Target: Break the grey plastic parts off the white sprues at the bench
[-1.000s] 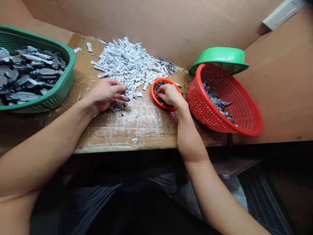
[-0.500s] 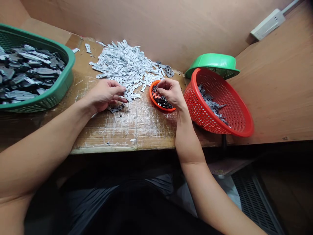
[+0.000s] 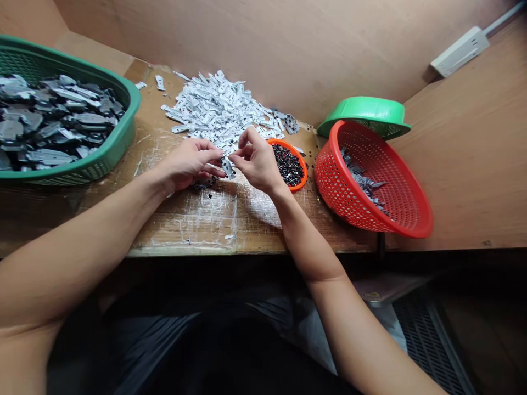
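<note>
Between the thumb and fingers of my left hand (image 3: pixel 195 163) is a small grey metal plate (image 3: pixel 228 167) with holes in it. My right hand (image 3: pixel 258 163) is pinched close beside that plate; whatever its fingertips hold is too small to make out. Just right of this hand sits a shallow orange dish (image 3: pixel 305 171) full of tiny black parts (image 3: pixel 289 164). Behind both hands rises a heap of thin silver metal plates (image 3: pixel 222 104). Some darker pieces (image 3: pixel 205 182) lie under my left hand, partly hidden by it.
A green basket (image 3: pixel 134 109) full of metal parts stands at the left. To the right, a red perforated basket (image 3: pixel 329 175) leans tilted with grey pieces inside, a bright green basket (image 3: pixel 366 112) behind it. A white power strip (image 3: pixel 460 52) is on the wall.
My right hand has left the orange dish and moved left, up to the plate in my left hand. The view has shifted slightly.
</note>
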The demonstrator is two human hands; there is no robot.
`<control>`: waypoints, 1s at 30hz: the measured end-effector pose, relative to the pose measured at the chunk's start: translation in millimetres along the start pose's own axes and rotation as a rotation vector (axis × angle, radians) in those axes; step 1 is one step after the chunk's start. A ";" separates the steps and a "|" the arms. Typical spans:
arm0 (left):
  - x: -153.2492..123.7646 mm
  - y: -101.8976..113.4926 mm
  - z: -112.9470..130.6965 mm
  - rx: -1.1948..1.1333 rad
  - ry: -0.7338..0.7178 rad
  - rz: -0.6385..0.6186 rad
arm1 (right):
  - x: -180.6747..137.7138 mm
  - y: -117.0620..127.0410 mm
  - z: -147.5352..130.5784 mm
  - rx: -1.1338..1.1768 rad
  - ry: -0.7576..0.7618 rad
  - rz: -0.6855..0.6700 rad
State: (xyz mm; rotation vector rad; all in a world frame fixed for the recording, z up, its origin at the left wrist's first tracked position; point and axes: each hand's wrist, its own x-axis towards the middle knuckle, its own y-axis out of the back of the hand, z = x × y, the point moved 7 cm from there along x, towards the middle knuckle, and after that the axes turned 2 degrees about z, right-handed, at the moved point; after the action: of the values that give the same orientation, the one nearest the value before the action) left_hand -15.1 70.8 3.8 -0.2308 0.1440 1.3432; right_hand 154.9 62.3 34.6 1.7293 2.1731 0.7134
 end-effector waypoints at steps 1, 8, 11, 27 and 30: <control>-0.2 -0.9 -0.3 -0.004 0.007 -0.002 | 1.0 -0.2 -1.9 -0.025 0.024 0.046; -2.3 -3.6 -1.6 -0.022 0.041 -0.006 | 3.0 -6.5 -3.3 -0.072 0.022 0.045; -2.4 -4.7 -2.6 -0.017 0.047 -0.016 | 3.2 -4.9 -4.9 -0.086 0.044 0.068; 23.2 41.2 2.5 -0.009 -0.100 0.034 | 23.7 1.1 31.4 -0.748 0.188 -0.122; 28.3 42.7 -3.1 -0.028 -0.096 0.045 | 20.2 0.3 34.1 -0.759 0.205 -0.129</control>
State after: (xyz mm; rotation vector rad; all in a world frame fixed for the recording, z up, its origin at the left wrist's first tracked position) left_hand -50.4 105.7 -9.3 -0.1873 0.0503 1.3987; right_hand 167.1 88.9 7.9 1.1448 1.7418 1.4844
